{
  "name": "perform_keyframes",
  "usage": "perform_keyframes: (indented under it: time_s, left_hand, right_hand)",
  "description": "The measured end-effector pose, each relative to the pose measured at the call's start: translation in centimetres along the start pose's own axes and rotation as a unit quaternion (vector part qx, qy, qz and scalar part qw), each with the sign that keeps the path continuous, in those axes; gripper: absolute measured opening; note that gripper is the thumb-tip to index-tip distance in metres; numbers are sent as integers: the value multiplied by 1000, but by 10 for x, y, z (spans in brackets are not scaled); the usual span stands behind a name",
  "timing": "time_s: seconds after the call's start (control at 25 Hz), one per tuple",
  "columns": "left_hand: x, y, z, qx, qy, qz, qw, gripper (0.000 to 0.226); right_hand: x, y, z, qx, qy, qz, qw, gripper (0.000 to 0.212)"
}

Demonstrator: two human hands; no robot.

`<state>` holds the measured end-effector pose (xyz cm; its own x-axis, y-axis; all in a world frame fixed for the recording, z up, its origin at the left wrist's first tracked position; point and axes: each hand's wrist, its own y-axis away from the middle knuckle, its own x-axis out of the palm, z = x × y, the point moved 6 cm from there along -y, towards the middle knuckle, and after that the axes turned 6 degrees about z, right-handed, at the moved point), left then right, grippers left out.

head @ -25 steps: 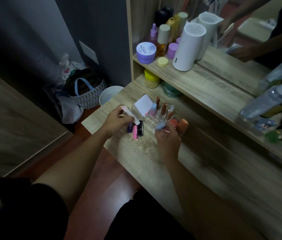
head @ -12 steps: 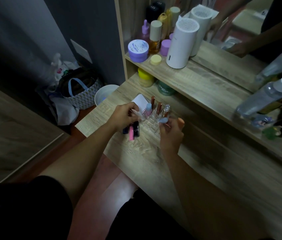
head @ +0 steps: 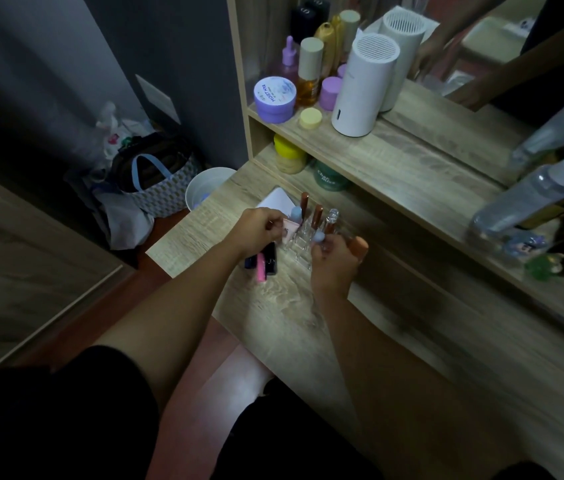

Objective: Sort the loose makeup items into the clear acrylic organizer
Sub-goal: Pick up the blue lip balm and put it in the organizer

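Note:
The clear acrylic organizer (head: 303, 237) stands on the wooden desk (head: 273, 320), with brown lip tubes (head: 317, 216) and a clear-capped tube (head: 332, 218) upright in its slots. My left hand (head: 256, 232) is closed on a pale pink tube (head: 288, 226) at the organizer's left side. My right hand (head: 334, 263) grips a light-blue-capped tube (head: 318, 237) at the organizer's front. A pink tube (head: 260, 268) and dark tubes (head: 270, 259) lie loose under my left wrist. An orange sponge (head: 358, 245) sits beside my right hand.
A white card (head: 275, 202) lies behind the organizer. The shelf (head: 395, 161) above carries jars, bottles and a white cylinder (head: 363, 84); a green jar (head: 331, 178) and a yellow-lidded jar (head: 289, 154) sit beneath it. Spray bottles (head: 530, 199) stand right. A bag (head: 156, 178) and white bucket (head: 204, 188) stand on the floor at the left.
My left hand has brought the pale pink tube from above the loose items to the organizer's left side. My right hand stays at the organizer's front with the blue-capped tube.

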<state>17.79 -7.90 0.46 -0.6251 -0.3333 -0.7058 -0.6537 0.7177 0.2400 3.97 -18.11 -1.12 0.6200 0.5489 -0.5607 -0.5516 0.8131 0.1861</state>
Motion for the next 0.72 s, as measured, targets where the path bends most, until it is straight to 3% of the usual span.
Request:
perform_keyframes:
  time_s: [0.44,0.72]
  left_hand:
    - [1,3,-1,-20,54,-9,998,35]
    - [-4,1,-4,4,23,-13,1000,30]
  right_hand:
    - [-1,0,1,22,4,4,1000,22]
    - [-6,-2,5,-4,-2,-4,1000,17]
